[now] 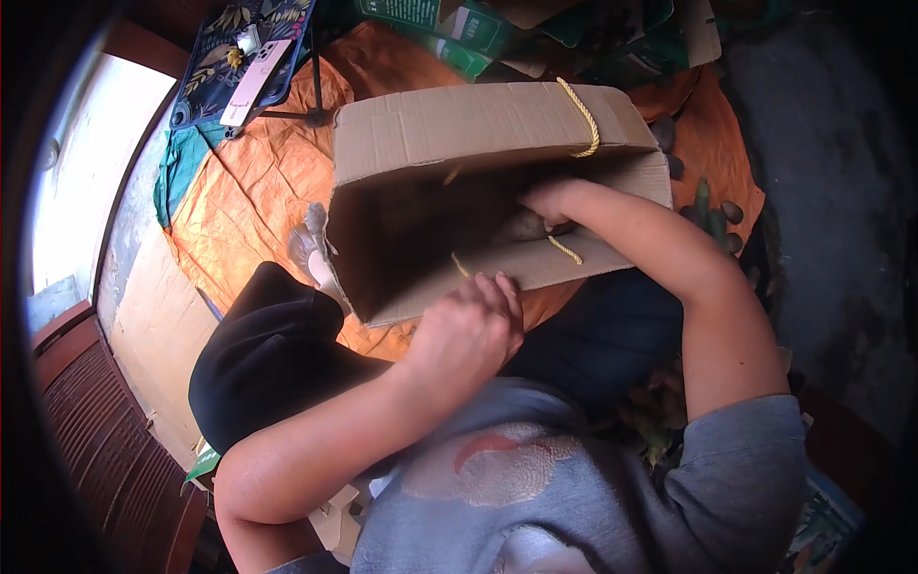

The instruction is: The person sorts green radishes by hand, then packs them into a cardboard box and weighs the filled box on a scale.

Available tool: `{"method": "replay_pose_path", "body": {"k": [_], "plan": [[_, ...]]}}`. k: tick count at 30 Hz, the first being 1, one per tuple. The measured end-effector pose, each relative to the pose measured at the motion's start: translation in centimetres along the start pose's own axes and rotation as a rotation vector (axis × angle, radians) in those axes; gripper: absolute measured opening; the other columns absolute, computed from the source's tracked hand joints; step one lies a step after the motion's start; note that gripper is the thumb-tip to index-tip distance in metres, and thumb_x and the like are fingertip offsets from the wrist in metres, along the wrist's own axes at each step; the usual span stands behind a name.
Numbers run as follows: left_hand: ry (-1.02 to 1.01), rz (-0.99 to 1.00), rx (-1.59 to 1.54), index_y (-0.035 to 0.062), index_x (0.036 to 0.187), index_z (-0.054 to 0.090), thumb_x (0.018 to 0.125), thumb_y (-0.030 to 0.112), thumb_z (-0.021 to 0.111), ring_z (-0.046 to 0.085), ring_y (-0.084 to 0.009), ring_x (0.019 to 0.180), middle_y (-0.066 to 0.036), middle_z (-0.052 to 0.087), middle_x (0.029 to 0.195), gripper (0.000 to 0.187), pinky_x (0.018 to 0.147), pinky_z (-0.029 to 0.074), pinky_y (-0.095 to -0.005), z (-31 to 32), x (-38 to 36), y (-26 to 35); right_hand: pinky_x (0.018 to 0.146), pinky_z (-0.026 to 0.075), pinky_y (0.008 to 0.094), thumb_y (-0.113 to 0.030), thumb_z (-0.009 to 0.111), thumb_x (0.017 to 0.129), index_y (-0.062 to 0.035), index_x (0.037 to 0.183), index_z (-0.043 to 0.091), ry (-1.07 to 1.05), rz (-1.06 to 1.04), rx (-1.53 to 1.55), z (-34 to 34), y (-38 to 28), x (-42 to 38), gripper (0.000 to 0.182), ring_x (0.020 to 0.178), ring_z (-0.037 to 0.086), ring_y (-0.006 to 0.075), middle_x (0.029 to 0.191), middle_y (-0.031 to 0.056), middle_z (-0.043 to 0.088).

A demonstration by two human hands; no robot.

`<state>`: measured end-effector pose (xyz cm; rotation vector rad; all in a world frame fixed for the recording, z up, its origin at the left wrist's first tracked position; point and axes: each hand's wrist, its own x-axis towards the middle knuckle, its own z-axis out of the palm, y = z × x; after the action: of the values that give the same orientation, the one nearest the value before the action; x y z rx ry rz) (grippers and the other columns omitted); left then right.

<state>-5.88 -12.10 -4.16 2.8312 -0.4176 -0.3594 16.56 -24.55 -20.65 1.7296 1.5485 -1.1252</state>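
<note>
An open cardboard box lies tilted toward me across my lap, its mouth facing me. Yellow rope handles are threaded through its walls. My left hand is closed over the near edge of the box, fingers bent at the rim. Inside the box, toward its right end, is my right hand, with its fingers curled. A roundish brown thing shows dimly by those fingers; the shade hides what it is and most of the box's inside.
An orange sheet covers the floor beneath the box. At the back left, a pink phone rests on a patterned small table. Green printed cartons are piled behind. Brown lumpy produce with green shoots lies at the right.
</note>
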Motion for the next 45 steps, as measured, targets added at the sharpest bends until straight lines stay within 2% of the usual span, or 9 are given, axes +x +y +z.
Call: {"method": "replay_pose_path", "body": {"k": [6,10,16,20,25,27,32,38,45], "plan": [[-0.066,0.055,0.064,-0.0107,0.114,0.050,0.077,0.006,0.053,0.066,-0.0193,0.084,-0.016,0.061,0.096,0.041,0.060,0.055,-0.0268,-0.6,0.2,0.0,0.082,0.049,0.0425,-0.012,0.061,0.083,-0.0078,0.111,0.060,0.328,0.049,0.334,-6.1,-3.1,-11.0,0.028,0.097,0.061,0.0330,0.098,0.0146,0.065],[-0.133,0.034,-0.024,-0.0101,0.116,0.049,0.076,0.004,0.055,0.066,-0.0231,0.091,-0.019,0.061,0.105,0.042,0.065,0.056,-0.0272,-1.2,0.1,-0.1,0.070,0.052,0.0363,-0.012,0.057,0.087,-0.0048,0.103,0.062,1.171,0.180,0.406,-4.3,-2.8,-22.7,0.018,0.080,0.066,0.0280,0.082,0.0114,0.066],[0.220,0.105,0.004,0.0001,0.120,0.053,0.081,0.018,0.062,0.055,-0.0296,0.113,-0.015,0.058,0.118,0.043,0.100,0.039,-0.0460,-0.8,0.2,-0.5,0.046,0.043,0.0224,-0.025,0.055,0.093,-0.0019,0.076,0.059,1.850,0.939,1.171,17.8,-1.0,-31.9,0.029,0.048,0.054,0.0097,0.058,0.0053,0.059],[0.306,0.014,0.055,0.0060,0.128,0.049,0.087,0.012,0.055,0.049,-0.0312,0.120,-0.015,0.052,0.128,0.042,0.104,0.034,-0.0454,-2.9,0.5,-1.0,0.034,0.025,0.0235,-0.050,0.050,0.091,-0.0075,0.063,0.052,1.476,1.585,1.770,34.3,-9.6,-25.0,0.051,0.034,0.040,0.0097,0.043,0.0016,0.045],[0.418,-0.203,-0.084,0.0115,0.129,0.050,0.093,0.012,0.049,0.050,-0.0323,0.119,-0.014,0.052,0.129,0.037,0.095,0.044,-0.0417,-4.1,0.3,-4.6,0.052,0.052,0.0344,-0.012,0.045,0.089,-0.0035,0.076,0.059,1.094,1.619,1.632,53.3,-21.6,-13.9,0.021,0.057,0.063,0.0198,0.078,0.0117,0.065],[0.457,-0.147,0.070,0.0091,0.128,0.051,0.094,0.012,0.048,0.050,-0.0320,0.119,-0.014,0.052,0.129,0.035,0.097,0.043,-0.0426,-5.3,-0.2,-7.2,0.058,0.053,0.0373,-0.015,0.047,0.088,-0.0036,0.080,0.061,0.827,1.685,2.618,50.5,-21.0,-16.4,0.020,0.065,0.066,0.0240,0.085,0.0125,0.067],[0.545,-0.210,0.210,0.0037,0.127,0.051,0.095,0.014,0.048,0.051,-0.0317,0.118,-0.016,0.053,0.127,0.034,0.097,0.042,-0.0431,-5.7,-3.8,-16.1,0.078,0.049,0.0466,-0.026,0.051,0.087,-0.0080,0.091,0.061,0.725,1.921,1.235,50.0,-15.5,-20.5,0.021,0.095,0.062,0.0338,0.086,0.0142,0.066],[0.461,-0.443,0.332,0.0048,0.129,0.049,0.095,0.015,0.048,0.050,-0.0320,0.118,-0.019,0.051,0.128,0.035,0.097,0.042,-0.0424,-6.3,-14.0,-25.8,0.105,0.034,0.0388,-0.017,0.062,0.074,-0.0083,0.137,0.032,0.664,1.906,1.354,54.3,-5.4,-25.3,0.070,0.124,0.041,0.0364,0.139,0.0196,0.036],[0.480,-0.866,-0.032,0.0137,0.131,0.049,0.095,0.021,0.050,0.055,-0.0293,0.111,-0.013,0.054,0.127,0.037,0.091,0.045,-0.0418,-4.6,-23.9,-28.5,0.103,0.036,0.0361,-0.043,0.070,0.069,-0.0068,0.139,0.032,0.672,1.781,1.111,57.3,1.9,-26.7,0.088,0.123,0.045,0.0323,0.134,0.0203,0.045]]}}
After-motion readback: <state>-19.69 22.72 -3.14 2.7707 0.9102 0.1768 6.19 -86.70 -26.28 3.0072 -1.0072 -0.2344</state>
